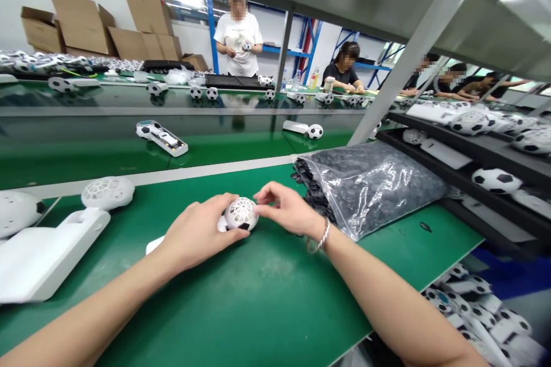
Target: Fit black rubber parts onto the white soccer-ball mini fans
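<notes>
both hands' fingers [241,231] pinch a white ball-shaped fan head [241,213] over green table [267,292].

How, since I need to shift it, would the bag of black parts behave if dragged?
The bag probably flops: its clear film wrinkles and slumps. Probably heavyish, being stuffed full. Black parts poke out of its open end, so dragging may spill them.

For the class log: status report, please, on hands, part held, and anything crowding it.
Left hand cups white grille ball on green mat. Right hand pinches its rim. Bag of black parts close at right.
</notes>
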{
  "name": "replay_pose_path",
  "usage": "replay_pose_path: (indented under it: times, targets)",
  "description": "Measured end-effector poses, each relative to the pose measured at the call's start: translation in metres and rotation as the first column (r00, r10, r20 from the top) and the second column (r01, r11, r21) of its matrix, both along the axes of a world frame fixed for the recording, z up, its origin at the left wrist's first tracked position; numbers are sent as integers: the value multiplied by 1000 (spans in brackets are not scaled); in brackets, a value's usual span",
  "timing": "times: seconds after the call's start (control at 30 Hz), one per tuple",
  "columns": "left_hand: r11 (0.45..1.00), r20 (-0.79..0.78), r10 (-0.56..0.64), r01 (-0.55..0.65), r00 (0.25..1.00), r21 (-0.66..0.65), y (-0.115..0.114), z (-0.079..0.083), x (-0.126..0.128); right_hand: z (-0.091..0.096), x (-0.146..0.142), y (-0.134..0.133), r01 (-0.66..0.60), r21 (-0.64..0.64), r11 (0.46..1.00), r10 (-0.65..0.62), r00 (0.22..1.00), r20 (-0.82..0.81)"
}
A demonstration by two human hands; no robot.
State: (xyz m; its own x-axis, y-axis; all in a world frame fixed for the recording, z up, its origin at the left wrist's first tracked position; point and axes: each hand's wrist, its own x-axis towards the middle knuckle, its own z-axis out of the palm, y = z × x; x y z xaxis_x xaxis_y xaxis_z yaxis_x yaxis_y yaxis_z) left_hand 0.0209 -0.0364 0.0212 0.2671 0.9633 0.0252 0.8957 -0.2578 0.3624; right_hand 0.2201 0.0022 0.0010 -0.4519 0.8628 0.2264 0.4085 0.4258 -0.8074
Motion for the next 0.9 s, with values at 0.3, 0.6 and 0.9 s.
replay_pose_path:
  times: [0.3, 0.6, 0.9]
  targets:
    - [997, -23, -67, 67, 998, 23, 3, -2, -2, 1, 35, 24, 206, 257, 944, -322, 745, 585]
    - [979, -23, -190, 191, 982, 74, 6, -1, -3, -5, 28, 22, 165, 324, 932, -332, 746, 577]
    - [961, -35, -218, 221, 975, 168, 19, -6, -17, 12, 9, 2, -144, 313, 939, 88, 979, 186]
